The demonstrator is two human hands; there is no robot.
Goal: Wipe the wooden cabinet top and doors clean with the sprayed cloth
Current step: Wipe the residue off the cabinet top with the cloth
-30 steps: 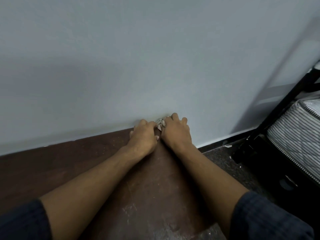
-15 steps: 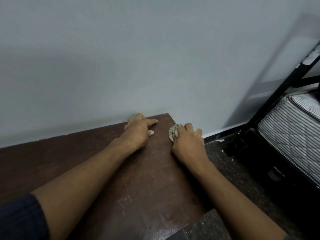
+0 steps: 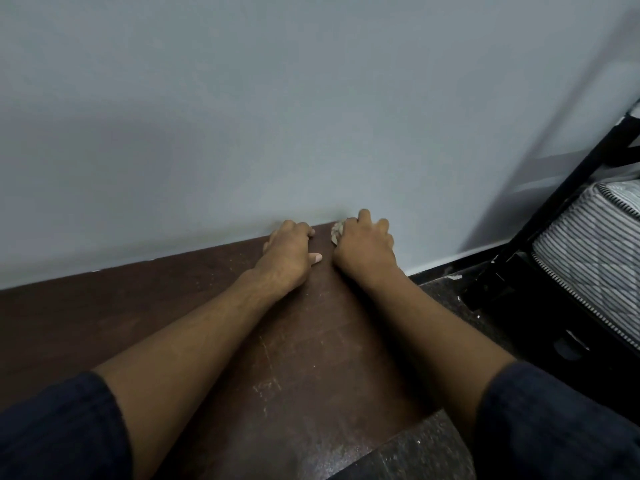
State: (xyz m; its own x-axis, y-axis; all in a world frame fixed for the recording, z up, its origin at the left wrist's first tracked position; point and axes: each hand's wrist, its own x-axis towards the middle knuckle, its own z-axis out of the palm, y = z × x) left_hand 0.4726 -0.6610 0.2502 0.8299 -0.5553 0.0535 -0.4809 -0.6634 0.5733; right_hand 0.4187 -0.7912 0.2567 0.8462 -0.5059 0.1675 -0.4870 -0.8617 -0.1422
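Two hands on cabinet top (image 3: pixel 214 327), right hand (image 3: pixel 365 249) gripping cloth (image 3: pixel 336 232)

Both forearms bare, dark sleeves (image 3: pixel 62 424) pushed up near the elbows, reaching forward and converging. Left hand (image 3: pixel 287 252) palm down, fingers loosely bent, thumb (image 3: pixel 313 258) stuck out toward the right hand, holding nothing visible. Right hand (image 3: pixel 365 249) just beside it, knuckles up, fingers curled round a crumpled cloth (image 3: pixel 336 233) that shows only at the fingertip end of the grip.
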